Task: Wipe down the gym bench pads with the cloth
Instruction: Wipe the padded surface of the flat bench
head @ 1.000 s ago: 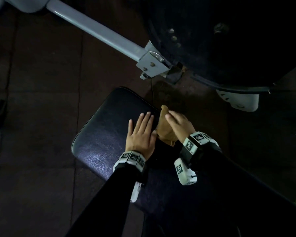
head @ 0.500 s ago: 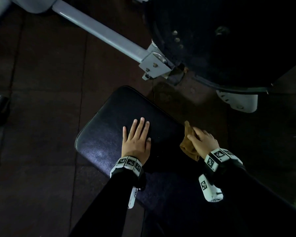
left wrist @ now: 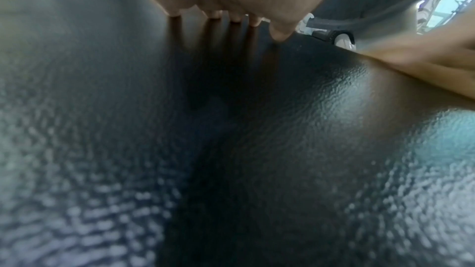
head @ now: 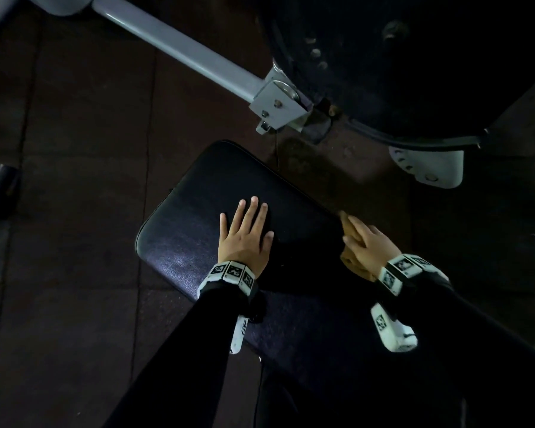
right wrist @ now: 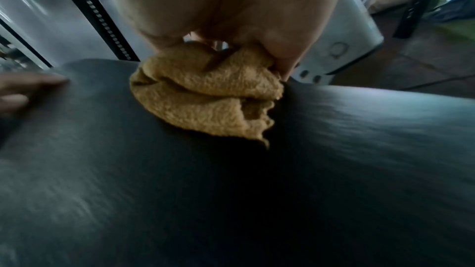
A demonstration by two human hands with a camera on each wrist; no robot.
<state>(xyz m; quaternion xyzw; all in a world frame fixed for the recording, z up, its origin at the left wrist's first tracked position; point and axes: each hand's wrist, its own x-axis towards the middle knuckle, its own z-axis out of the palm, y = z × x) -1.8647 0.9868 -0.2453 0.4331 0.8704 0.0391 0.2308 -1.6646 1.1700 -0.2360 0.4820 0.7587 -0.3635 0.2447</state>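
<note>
The black bench pad (head: pixel 192 217) runs from the middle of the head view toward the lower right. My left hand (head: pixel 246 234) lies flat on it, fingers straight and slightly spread, palm pressed to the vinyl (left wrist: pixel 231 149). My right hand (head: pixel 368 247) is at the pad's right edge and grips a bunched tan cloth (head: pixel 346 262). In the right wrist view the cloth (right wrist: pixel 205 98) is crumpled under the palm and pressed onto the pad (right wrist: pixel 231 190), with the thumb along its right side. The left hand's fingertips (right wrist: pixel 28 84) show at that view's left edge.
A grey frame tube (head: pixel 183 47) ends in a bolted bracket (head: pixel 278 106) just beyond the pad. A large dark machine part (head: pixel 414 72) and a white plastic cover (head: pixel 430 165) stand at upper right. Dark rubber floor tiles (head: pixel 74 149) lie to the left. A black bottle (right wrist: pixel 416 3) stands at the far right.
The right hand slid the cloth from beside the left hand across to the pad's right edge. The left hand stayed flat in about the same spot.
</note>
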